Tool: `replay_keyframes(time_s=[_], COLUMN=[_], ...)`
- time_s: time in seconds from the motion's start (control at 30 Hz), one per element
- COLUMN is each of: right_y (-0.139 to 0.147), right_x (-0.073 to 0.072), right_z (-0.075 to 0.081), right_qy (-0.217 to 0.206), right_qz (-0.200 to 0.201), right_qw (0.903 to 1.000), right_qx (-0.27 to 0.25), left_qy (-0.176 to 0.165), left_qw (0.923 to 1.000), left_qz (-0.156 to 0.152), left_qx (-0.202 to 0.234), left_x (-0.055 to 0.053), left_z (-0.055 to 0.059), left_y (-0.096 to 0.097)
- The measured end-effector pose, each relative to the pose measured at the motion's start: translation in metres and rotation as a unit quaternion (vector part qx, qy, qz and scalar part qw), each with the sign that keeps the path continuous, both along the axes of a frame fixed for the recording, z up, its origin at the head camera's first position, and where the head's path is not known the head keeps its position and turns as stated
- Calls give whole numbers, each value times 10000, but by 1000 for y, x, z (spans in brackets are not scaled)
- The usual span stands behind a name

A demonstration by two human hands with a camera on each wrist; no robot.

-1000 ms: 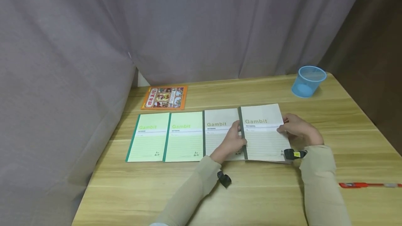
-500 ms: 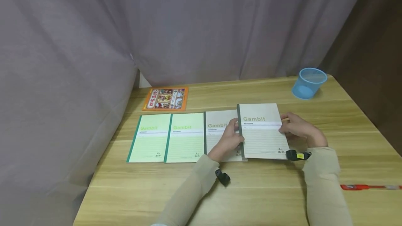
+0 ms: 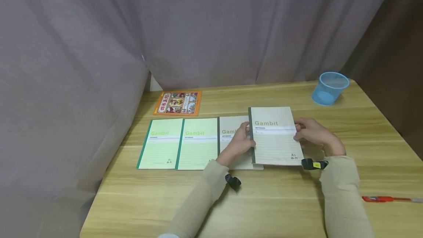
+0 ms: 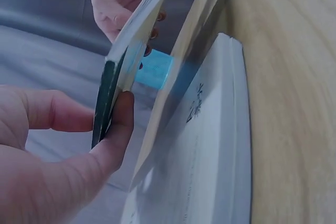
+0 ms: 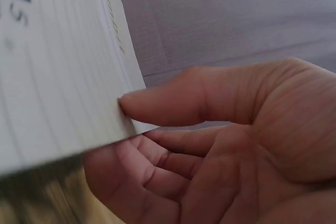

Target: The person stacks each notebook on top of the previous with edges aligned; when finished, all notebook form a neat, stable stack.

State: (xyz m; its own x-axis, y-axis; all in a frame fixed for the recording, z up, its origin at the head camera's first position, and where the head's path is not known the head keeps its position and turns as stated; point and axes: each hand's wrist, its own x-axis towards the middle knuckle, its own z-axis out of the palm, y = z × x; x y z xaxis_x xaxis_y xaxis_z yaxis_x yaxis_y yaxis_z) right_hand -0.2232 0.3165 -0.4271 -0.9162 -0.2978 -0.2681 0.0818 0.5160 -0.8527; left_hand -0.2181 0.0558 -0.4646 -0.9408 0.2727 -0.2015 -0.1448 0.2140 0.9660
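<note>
Both hands hold a pale notebook with a dark spine and "Gambit" on its cover [image 3: 275,144], raised off the table. My left hand [image 3: 236,146] pinches its spine edge between thumb and fingers, plain in the left wrist view. On the opposite edge, my right hand [image 3: 315,136] grips with the thumb [image 5: 168,100] on the cover and fingers beneath. A similar pale notebook [image 3: 228,123] lies under the left hand, partly covered by the hand and the raised notebook. To its left lie two green-spined notebooks, one in the middle [image 3: 198,150] and one at the far left [image 3: 160,150].
An orange picture-covered booklet [image 3: 177,103] lies behind the green notebooks. At the back right stands a blue see-through cup [image 3: 330,89]. A red pen [image 3: 380,199] rests to the right of the right forearm. Grey curtain [image 3: 205,28] hangs beyond the table [image 3: 145,201].
The held notebook has risen off the table and shifted slightly left, now overlapping more of the pale notebook beside it. Both hands keep hold of its edges.
</note>
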Motion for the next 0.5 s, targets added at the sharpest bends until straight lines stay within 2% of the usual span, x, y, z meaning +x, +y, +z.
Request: replay_keyframes(time_s=[0.23,0.5], right_y=[-2,-7], right_x=[-2,0], right_z=[1,3], right_qy=[33,-88], right_qz=[-80,-45], right_qw=[10000,9993], right_qx=[-46,-363], left_qy=[-180,-294], left_qw=[9990,9972], left_qz=[38,60], left_qx=[402,687], left_x=[-2,-7], left_z=[1,3], left_y=[-6,-15])
